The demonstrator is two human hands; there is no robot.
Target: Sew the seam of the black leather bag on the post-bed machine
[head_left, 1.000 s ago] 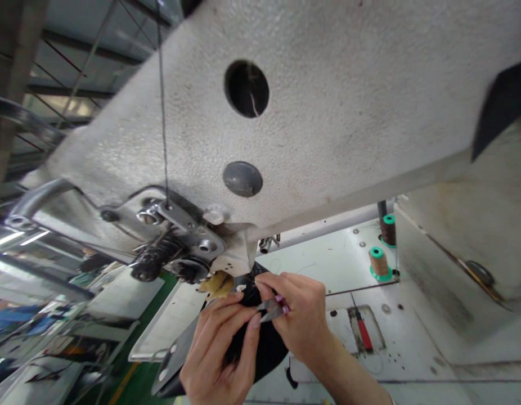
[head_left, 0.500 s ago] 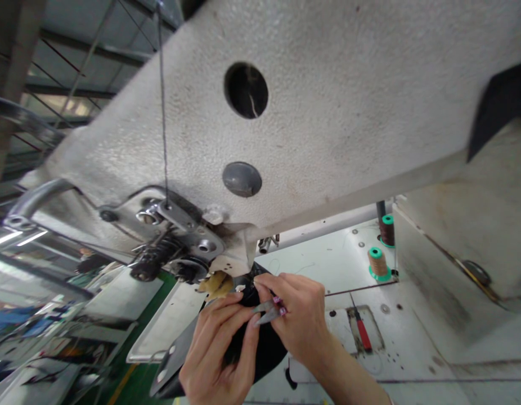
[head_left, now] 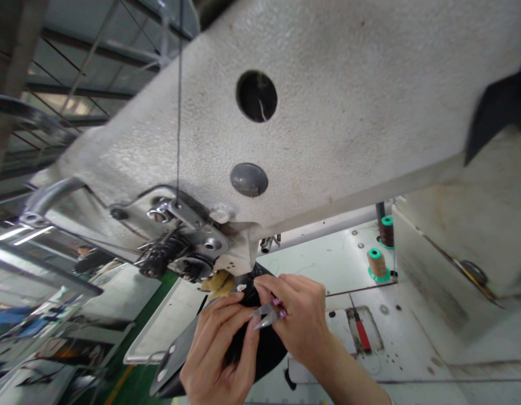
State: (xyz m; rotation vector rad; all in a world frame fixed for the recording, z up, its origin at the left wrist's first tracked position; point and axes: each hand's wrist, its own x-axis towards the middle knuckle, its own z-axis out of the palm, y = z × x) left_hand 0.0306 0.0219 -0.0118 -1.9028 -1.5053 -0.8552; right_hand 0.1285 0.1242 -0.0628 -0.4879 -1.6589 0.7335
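A big grey sewing machine head (head_left: 328, 101) fills the upper part of the view. Under its needle end lies a black piece of material (head_left: 264, 351). My left hand (head_left: 220, 351) is closed on this black piece, fingers pinched at its top edge. My right hand (head_left: 300, 318) holds small metal thread snips (head_left: 266, 315) with pink-purple handles, their blades parted and pointing left towards my left fingertips. A dark thread (head_left: 178, 112) runs down to the tension parts (head_left: 176, 250). The needle itself is hidden.
Two thread spools with green ends (head_left: 377, 263) stand on the white machine table (head_left: 412, 332) at the right. A red-handled tool (head_left: 362, 332) lies in a recess nearby. Green floor and other work tables (head_left: 117, 292) show at the lower left.
The view has shifted slightly, so the machine sits a little further right. The snip blades look a bit more parted. Both hands stay in place on the black piece.
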